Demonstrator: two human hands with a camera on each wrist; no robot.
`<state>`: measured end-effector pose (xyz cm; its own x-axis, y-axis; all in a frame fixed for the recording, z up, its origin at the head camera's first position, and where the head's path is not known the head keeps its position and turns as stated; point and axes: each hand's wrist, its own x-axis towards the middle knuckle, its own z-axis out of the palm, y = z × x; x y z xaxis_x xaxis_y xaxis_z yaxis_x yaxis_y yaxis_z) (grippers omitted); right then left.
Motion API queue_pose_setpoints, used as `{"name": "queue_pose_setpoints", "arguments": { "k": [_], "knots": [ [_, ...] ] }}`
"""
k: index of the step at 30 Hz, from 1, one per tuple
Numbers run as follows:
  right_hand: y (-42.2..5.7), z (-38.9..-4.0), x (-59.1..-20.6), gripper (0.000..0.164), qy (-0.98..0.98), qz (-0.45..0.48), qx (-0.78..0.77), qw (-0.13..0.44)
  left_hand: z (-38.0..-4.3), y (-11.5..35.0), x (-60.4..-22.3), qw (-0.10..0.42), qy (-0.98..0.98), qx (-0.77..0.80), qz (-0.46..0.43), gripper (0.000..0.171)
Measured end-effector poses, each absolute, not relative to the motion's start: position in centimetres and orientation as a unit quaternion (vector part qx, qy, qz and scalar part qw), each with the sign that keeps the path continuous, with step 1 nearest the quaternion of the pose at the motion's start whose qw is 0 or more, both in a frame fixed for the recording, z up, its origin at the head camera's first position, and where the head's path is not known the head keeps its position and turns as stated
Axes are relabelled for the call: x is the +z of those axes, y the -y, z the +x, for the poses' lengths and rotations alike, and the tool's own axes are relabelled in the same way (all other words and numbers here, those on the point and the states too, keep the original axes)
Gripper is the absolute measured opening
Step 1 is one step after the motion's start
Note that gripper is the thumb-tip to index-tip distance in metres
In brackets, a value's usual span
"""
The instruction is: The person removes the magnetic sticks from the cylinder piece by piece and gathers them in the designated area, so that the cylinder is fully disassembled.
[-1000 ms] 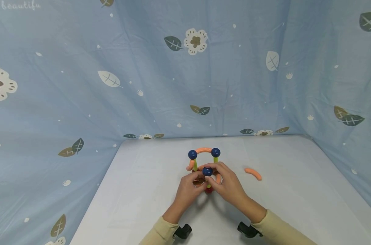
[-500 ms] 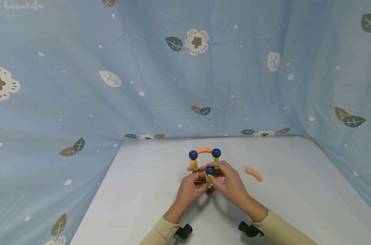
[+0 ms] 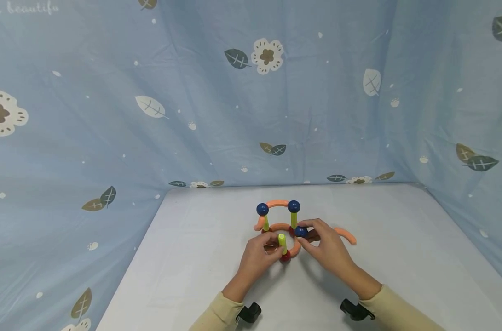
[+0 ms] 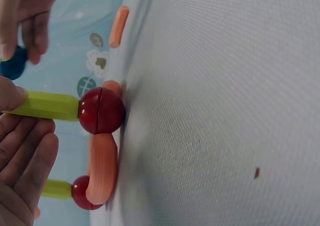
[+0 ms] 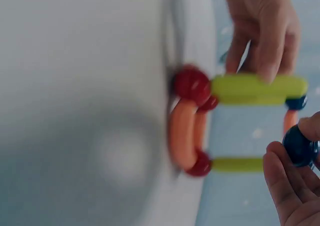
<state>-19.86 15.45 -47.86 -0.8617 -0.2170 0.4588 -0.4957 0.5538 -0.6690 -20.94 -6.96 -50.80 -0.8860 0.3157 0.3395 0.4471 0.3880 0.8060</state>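
In the head view my left hand (image 3: 256, 252) pinches an upright green rod (image 3: 282, 243) whose lower end sits on a red ball (image 3: 285, 256). The rod's top end is bare. Just to its right, my right hand (image 3: 326, 248) holds a blue ball (image 3: 301, 231) between thumb and fingers, apart from the rod. Both belong with a ball-and-rod building toy: orange curved rods (image 3: 280, 226) join red balls in a ring on the table. Behind, two green rods carry blue balls (image 3: 262, 209), bridged by an orange curved rod (image 3: 278, 202). My left fingers hide part of the ring.
A loose orange curved rod (image 3: 345, 235) lies on the white table (image 3: 400, 257), just beyond my right hand. Another orange piece (image 3: 259, 224) hangs from the left rear blue ball. A blue patterned cloth (image 3: 201, 138) rises behind the table's far edge.
My right hand has lifted the blue ball off the green rod's top and carried it to the right. The left hand stays at the rod.
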Motion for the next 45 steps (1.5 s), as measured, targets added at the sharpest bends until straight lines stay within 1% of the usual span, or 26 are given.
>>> {"name": "queue_pose_setpoints", "arguments": {
  "k": [7, 12, 19, 32, 35, 40, 45],
  "knots": [
    [-18.5, -22.0, -49.3, 0.038, 0.905, 0.168, 0.358, 0.155, -21.0, 6.9, -50.5, 0.058, 0.827, -0.514, -0.220, 0.014],
    [-20.2, -24.1, -50.2, 0.037, 0.922, 0.136, 0.340, 0.126, -21.1, 6.7, -50.4, 0.057, 0.825, -0.517, -0.220, 0.015],
    [-21.6, -27.0, -50.3, 0.037, 0.933, 0.110, 0.329, 0.089, -21.0, 6.5, -50.6, 0.053, 0.831, -0.509, -0.218, 0.015],
    [-21.9, -31.1, -50.0, 0.040, 0.949, 0.058, 0.308, 0.032, -20.9, 6.6, -51.1, 0.066, 0.836, -0.499, -0.221, 0.017],
    [-21.8, -31.8, -50.0, 0.041, 0.952, 0.054, 0.300, 0.024, -21.0, 6.6, -51.1, 0.062, 0.836, -0.501, -0.217, 0.017],
    [-21.3, -33.0, -50.5, 0.039, 0.955, 0.055, 0.292, 0.027, -21.0, 6.6, -51.0, 0.056, 0.836, -0.505, -0.207, 0.016],
    [-20.8, -33.4, -51.0, 0.039, 0.957, 0.052, 0.285, 0.011, -21.0, 6.6, -51.2, 0.064, 0.832, -0.508, -0.215, 0.016]
  ]
}}
